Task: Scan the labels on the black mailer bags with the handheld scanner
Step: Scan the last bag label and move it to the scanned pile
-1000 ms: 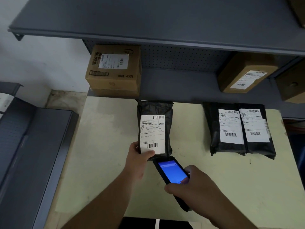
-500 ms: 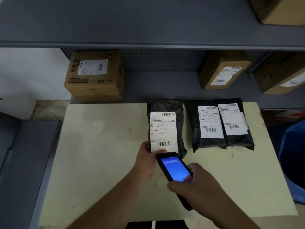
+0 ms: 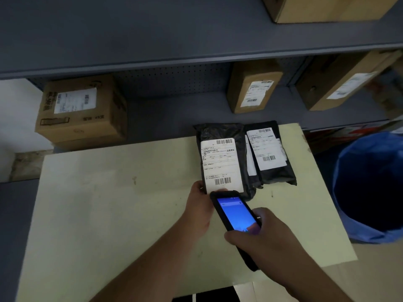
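Observation:
A black mailer bag with a white barcode label is held at its lower left corner by my left hand, above the pale yellow table. My right hand grips the black handheld scanner, whose blue screen is lit and whose top end sits just below the label's lower barcode. Behind and to the right lie two more labelled black mailer bags, partly overlapped by the held bag.
Grey metal shelving stands behind the table, with a cardboard box at left and two more boxes at right. A blue-lined bin stands right of the table. A grey surface lies at the left.
My left hand has carried the held bag to the right until it overlaps the two other bags. The scanner followed along under its label. The view has shifted to the right, bringing the blue bin in.

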Tool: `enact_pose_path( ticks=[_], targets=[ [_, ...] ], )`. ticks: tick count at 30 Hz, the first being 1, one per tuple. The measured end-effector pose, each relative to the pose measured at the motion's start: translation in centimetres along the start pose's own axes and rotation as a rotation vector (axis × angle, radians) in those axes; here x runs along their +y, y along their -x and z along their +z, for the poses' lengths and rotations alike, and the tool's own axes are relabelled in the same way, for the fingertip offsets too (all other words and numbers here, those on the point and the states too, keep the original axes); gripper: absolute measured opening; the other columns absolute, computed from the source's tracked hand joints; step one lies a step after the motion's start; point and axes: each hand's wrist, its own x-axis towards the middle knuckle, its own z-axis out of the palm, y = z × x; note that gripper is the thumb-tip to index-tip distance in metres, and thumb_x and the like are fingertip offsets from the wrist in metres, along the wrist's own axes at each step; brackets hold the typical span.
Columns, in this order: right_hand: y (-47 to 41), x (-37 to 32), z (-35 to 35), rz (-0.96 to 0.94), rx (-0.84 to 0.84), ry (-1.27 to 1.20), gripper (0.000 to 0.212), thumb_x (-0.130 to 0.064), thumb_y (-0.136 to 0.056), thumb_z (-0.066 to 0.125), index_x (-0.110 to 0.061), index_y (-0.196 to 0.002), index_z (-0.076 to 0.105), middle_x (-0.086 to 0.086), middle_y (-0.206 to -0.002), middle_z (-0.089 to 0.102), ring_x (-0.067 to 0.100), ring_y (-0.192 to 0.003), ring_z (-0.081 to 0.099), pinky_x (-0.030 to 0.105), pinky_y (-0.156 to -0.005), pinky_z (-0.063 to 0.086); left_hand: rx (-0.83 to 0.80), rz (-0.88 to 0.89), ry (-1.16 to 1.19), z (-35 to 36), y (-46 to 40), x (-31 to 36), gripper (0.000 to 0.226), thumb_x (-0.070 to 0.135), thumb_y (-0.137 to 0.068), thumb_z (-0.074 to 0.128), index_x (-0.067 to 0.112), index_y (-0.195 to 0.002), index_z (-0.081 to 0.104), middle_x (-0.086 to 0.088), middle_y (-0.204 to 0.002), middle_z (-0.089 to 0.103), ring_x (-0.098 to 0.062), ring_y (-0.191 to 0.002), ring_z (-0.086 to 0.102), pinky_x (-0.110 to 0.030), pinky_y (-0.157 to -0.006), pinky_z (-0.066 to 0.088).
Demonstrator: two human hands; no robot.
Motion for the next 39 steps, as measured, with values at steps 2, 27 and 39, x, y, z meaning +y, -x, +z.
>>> enact_pose_path(
  ticks=[2,27,39],
  targets=[
    [-0.4,0.7,-0.9,0.012,0.003,-0.019,0.054,-0.042,-0.075,0.083,-0.026,-0.12,0.058,-0.007,-0.089,0.067,0.009,-0.069,0.064,0.027,-0.062,0.05,-0.029,0.002,0.002,1.4,-0.4,-0.1,0.046,0.0,-0.081,0.081,0.008,-0.121,0.06,-0.008,-0.115,0.078,-0.028,-0.103,0.077,-0.036,-0.081,0.062],
    [-3.2,5.1,-8.0,0.1,0.112,-0.172,0.037,-0.032,-0.077,0.081,-0.02,-0.104,0.059,0.008,-0.078,0.073,0.005,-0.037,0.052,0.025,-0.053,0.046,-0.108,0.002,-0.074,12.4,-4.5,-1.9,0.063,0.018,-0.071,0.087,0.013,-0.129,0.065,-0.003,-0.12,0.079,-0.027,-0.113,0.074,-0.051,-0.103,0.057],
    [-3.1,4.2,-7.6,0.093,0.115,-0.144,0.038,-0.031,-0.079,0.081,-0.023,-0.107,0.058,-0.003,-0.081,0.066,-0.005,-0.042,0.058,0.024,-0.053,0.046,-0.039,0.017,-0.3,11.6,-4.2,-1.2,0.047,0.032,-0.076,0.082,0.022,-0.122,0.074,0.008,-0.113,0.08,-0.019,-0.107,0.075,-0.046,-0.1,0.059]
  ],
)
